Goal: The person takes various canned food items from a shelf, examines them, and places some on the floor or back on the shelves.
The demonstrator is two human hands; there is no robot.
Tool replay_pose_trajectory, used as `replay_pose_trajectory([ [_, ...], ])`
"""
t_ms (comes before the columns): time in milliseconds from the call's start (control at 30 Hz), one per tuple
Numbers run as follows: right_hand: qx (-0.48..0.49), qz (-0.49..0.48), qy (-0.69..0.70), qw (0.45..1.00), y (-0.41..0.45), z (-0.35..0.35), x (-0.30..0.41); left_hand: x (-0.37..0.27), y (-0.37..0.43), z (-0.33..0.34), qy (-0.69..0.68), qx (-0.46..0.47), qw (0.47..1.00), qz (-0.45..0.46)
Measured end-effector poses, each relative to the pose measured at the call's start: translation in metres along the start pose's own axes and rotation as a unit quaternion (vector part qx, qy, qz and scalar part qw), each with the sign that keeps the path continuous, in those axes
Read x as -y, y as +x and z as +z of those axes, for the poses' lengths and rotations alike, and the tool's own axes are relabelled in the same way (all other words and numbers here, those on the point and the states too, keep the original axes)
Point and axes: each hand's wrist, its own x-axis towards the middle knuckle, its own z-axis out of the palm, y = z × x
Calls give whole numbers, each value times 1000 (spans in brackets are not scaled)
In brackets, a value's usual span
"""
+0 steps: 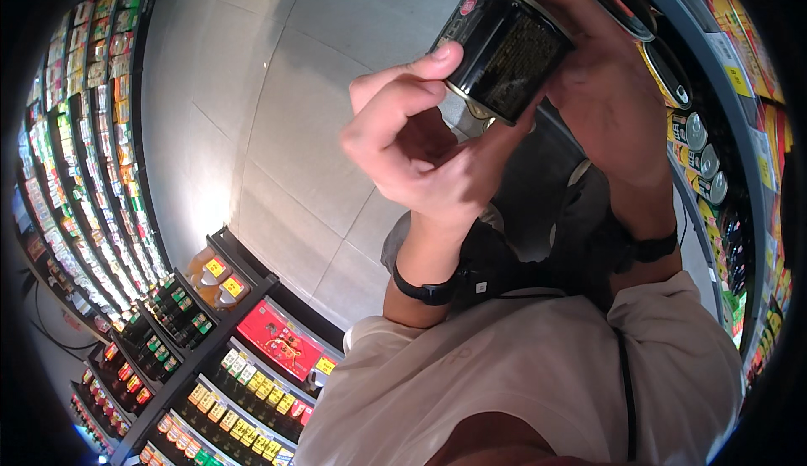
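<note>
A black food can [510, 50] with pale metal rims is tilted in front of me, raised above the floor. Small gold-coloured print covers the side facing up, and a round red mark sits near one end. My left hand [422, 138] pinches its near left edge between thumb and bent forefinger. From behind and to the right, my right hand [608, 81] wraps the can, fingers reaching over its far end. Part of the lower end shows a metal tab-like piece; the rest is hidden by the hands. A black band [432, 291] circles my left wrist.
Close on the right, a shelf [725, 56] carries oval cans [668, 72], round cans [696, 130] and packets. Grey floor tiles [302, 132] stretch ahead. At left stand tall racks of packaged goods [82, 144]; lower left, shelves hold boxed bottles [271, 393] and a red box [284, 340].
</note>
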Motion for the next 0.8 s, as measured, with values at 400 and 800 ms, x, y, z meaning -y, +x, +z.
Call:
replay_pose_trajectory([
  [400,97,8,-150,984,9,-32,0,-7,-2,10,38,26,998,37],
  [800,153,-84,-197,965,9,-33,-1,-14,-6,8,27,49,998,6],
])
